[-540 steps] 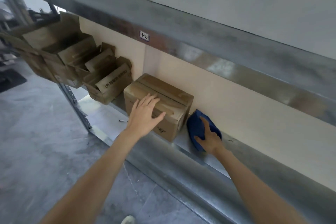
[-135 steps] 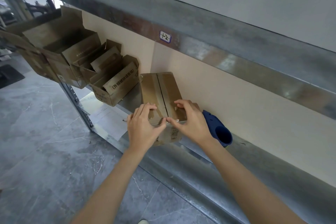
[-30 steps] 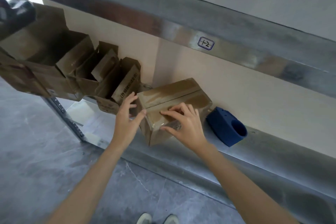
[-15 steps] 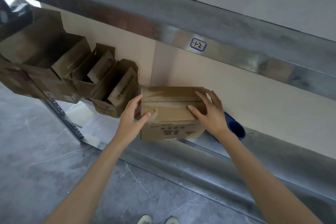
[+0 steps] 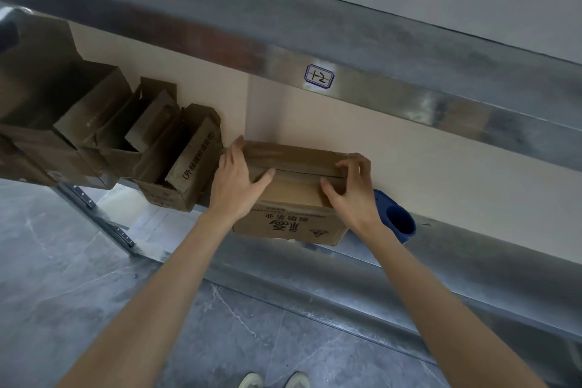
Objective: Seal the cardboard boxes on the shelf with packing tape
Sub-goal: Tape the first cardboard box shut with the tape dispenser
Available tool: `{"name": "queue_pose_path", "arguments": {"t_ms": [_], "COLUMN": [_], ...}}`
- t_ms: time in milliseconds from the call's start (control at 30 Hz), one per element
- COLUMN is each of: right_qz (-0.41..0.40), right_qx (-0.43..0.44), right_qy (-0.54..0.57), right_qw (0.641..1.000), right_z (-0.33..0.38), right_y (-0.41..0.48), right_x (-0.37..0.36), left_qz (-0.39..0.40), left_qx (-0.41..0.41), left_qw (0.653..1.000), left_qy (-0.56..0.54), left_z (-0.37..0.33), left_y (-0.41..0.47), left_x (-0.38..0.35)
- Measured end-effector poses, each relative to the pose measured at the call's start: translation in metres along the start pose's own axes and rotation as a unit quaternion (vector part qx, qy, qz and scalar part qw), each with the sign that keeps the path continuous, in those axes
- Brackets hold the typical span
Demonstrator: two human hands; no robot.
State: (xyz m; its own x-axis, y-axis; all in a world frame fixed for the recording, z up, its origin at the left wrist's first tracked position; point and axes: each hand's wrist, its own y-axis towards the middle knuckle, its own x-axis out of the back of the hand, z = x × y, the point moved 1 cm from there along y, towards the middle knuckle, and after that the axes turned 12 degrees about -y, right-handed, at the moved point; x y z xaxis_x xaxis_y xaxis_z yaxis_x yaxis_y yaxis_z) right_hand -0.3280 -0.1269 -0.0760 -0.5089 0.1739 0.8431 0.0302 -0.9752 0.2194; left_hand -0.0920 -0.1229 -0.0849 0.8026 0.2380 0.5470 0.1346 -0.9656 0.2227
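2 shoes (image 5: 274, 379) stood on the grey floor. At the metal shelf's (image 5: 315, 264) front edge sat the taped cardboard box (image 5: 293, 195). The left hand (image 5: 234, 184) pressed straight fingers against its left end, and the right hand (image 5: 352, 192) curled round its right end. A blue tape dispenser (image 5: 398, 220) lay just right, with open boxes (image 5: 176, 167) on the left.

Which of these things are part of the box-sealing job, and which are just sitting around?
Part of the job:
closed box, held by left hand and right hand
open boxes, not yet closed
blue tape dispenser on the shelf

Just lying about:
shelf label
the person's shoes
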Motion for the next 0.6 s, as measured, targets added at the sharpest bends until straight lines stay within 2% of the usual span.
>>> {"name": "queue_pose_path", "arguments": {"t_ms": [100, 200, 333, 467, 600], "right_qz": [0.057, 0.11, 0.106, 0.1, 0.1], "right_qx": [0.003, -0.002, 0.005, 0.01, 0.052], "right_qy": [0.008, -0.042, -0.067, -0.122, -0.134], "right_qw": [0.998, 0.993, 0.992, 0.987, 0.985], "right_z": [-0.004, -0.006, -0.006, -0.005, -0.004], "right_y": [0.003, 0.006, 0.009, 0.018, 0.015], "right_x": [-0.006, -0.008, -0.005, 0.003, -0.002], "left_qz": [0.047, 0.052, 0.058, 0.081, 0.07], "left_qx": [-0.012, -0.02, -0.029, -0.083, -0.103], "left_qw": [0.999, 0.998, 0.997, 0.98, 0.981], "left_qy": [-0.012, -0.008, 0.028, 0.162, 0.149], "left_z": [0.005, 0.007, 0.005, 0.004, 0.004], "left_y": [0.002, 0.002, 0.003, 0.006, 0.005], "left_x": [-0.003, -0.004, -0.002, 0.004, 0.001]}}
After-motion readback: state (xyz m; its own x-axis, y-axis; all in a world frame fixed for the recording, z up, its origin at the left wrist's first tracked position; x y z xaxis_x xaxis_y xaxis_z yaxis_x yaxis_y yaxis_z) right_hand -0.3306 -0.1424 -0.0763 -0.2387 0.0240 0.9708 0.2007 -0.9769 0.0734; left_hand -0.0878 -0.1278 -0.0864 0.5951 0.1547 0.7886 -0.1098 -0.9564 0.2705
